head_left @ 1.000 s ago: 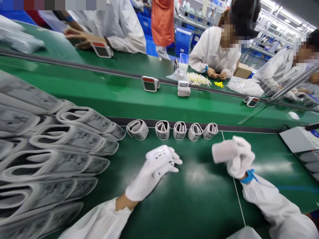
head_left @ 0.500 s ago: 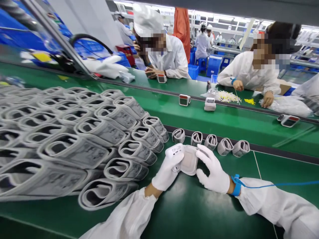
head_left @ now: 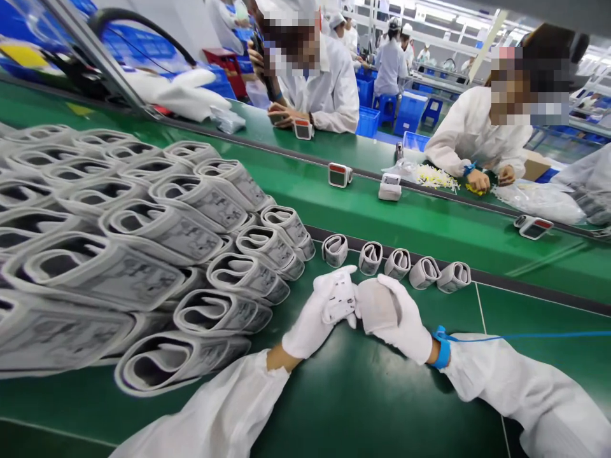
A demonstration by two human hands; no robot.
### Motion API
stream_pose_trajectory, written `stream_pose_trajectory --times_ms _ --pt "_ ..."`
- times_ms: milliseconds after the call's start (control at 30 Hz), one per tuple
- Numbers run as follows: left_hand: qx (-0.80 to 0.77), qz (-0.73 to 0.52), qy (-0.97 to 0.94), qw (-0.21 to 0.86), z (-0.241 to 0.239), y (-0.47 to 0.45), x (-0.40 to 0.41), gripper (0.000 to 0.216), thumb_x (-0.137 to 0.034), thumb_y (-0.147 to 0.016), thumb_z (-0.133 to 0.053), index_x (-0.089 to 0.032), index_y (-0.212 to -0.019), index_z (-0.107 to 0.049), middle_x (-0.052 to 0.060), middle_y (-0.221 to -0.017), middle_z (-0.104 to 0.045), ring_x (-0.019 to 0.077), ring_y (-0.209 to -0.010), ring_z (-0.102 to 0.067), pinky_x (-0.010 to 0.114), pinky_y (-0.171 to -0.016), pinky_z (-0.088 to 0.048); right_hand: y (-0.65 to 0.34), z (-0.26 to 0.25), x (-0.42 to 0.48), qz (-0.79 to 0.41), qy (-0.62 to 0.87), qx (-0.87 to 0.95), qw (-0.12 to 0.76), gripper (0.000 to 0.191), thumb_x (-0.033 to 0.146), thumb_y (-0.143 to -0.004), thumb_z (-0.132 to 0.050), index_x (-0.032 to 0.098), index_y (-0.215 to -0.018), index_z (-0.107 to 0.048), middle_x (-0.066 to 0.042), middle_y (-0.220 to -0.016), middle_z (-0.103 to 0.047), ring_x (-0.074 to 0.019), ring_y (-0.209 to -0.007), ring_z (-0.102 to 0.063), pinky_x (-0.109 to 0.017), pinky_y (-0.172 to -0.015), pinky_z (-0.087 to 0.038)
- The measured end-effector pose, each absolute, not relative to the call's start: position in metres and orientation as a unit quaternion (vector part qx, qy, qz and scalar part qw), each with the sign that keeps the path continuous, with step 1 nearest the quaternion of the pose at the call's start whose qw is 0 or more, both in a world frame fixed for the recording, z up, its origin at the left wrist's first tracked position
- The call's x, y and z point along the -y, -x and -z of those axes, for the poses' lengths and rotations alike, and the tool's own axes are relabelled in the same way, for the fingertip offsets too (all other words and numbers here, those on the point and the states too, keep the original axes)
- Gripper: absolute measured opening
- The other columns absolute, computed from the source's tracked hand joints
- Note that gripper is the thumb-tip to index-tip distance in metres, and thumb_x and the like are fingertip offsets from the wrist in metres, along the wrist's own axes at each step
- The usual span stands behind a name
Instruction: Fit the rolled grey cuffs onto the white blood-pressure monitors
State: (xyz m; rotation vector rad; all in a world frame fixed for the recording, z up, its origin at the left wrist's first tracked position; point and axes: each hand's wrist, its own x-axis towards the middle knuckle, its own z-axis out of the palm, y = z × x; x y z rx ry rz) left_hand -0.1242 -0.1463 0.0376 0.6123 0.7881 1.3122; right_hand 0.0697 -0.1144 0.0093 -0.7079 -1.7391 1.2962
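My white-gloved left hand (head_left: 308,327) is closed around a white plastic monitor housing (head_left: 341,299), its face with small dark slots turned up. Right beside it, my gloved right hand (head_left: 411,327) grips a rolled grey cuff (head_left: 377,306), thumb and fingers wrapped round its far and near sides. Housing and cuff are almost edge to edge; whether they touch or are joined I cannot tell. Just beyond my hands stands a row of several small rolled cuffs (head_left: 424,273). To the left, a big stack of rolled grey cuffs (head_left: 143,267) with printed panels comes close to my left hand.
Beyond a dark rail, a green conveyor belt (head_left: 429,226) carries wrist monitors (head_left: 338,175). Across it, two co-workers in white coats sit, one near white and yellow small parts (head_left: 436,177). A blue cord (head_left: 525,335) runs right from my right wristband (head_left: 442,348).
My right hand has gone from spread fingers beside the grey cuff to gripping it. The housing in my left hand has turned, showing more of its slotted face. The view has shifted slightly.
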Motion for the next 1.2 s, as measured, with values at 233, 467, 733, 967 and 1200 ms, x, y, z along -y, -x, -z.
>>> stream_pose_trajectory --times_ms 233,467,733,967,1200 --pt "-0.334 -0.589 -0.226 0.7 -0.043 0.126 0.145 0.072 -0.042 -0.093 -0.063 -0.019 -0.154 -0.035 0.009 -0.107 -0.07 0.0242 -0.084 -0.071 0.029 -0.054 -0.054 -0.065 -0.016 0.114 -0.589 0.263 0.632 0.43 0.082 0.058 -0.073 -0.086 0.024 -0.135 -0.044 -0.014 -0.136 -0.06 -0.0317 -0.123 -0.063 -0.049 -0.103 -0.054" --pt "-0.345 -0.555 -0.336 0.678 -0.045 0.133 0.147 0.088 -0.027 -0.079 -0.077 -0.031 -0.154 -0.03 0.015 -0.152 -0.046 0.0127 -0.072 -0.063 0.024 -0.051 -0.049 -0.069 -0.015 0.107 -0.709 0.228 0.576 0.338 0.113 0.044 -0.063 -0.096 0.031 -0.151 -0.027 -0.013 -0.137 -0.056 -0.028 -0.11 -0.068 -0.046 -0.092 -0.059" --pt "-0.381 -0.555 -0.357 0.648 -0.038 0.136 0.146 0.071 -0.069 -0.089 -0.06 -0.026 -0.144 -0.045 0.012 -0.116 -0.065 0.006 -0.05 -0.048 0.019 -0.04 -0.032 -0.075 -0.022 0.103 -0.688 0.221 0.619 0.308 0.092 0.057 -0.067 -0.09 0.027 -0.142 -0.045 -0.012 -0.142 -0.053 -0.0296 -0.114 -0.065 -0.05 -0.102 -0.054" --pt "-0.399 -0.536 -0.309 0.677 -0.036 0.13 0.151 0.083 -0.087 -0.084 -0.041 -0.031 -0.145 -0.05 0.003 -0.089 -0.058 0.0097 -0.055 -0.046 0.021 -0.047 -0.036 -0.073 -0.019 0.111 -0.573 0.251 0.672 0.396 0.078 0.048 -0.074 -0.087 0.029 -0.131 -0.036 -0.011 -0.135 -0.055 -0.0262 -0.12 -0.063 -0.042 -0.1 -0.055" --pt "-0.408 -0.492 -0.352 0.684 -0.016 0.132 0.156 0.08 -0.081 -0.093 -0.027 -0.02 -0.137 -0.055 0.002 -0.077 -0.057 0.0082 -0.045 -0.035 0.025 -0.046 -0.028 -0.07 -0.02 0.112 -0.448 0.299 0.743 0.398 0.083 0.037 -0.077 -0.083 0.024 -0.144 -0.035 -0.013 -0.135 -0.056 -0.0256 -0.123 -0.062 -0.043 -0.107 -0.053"
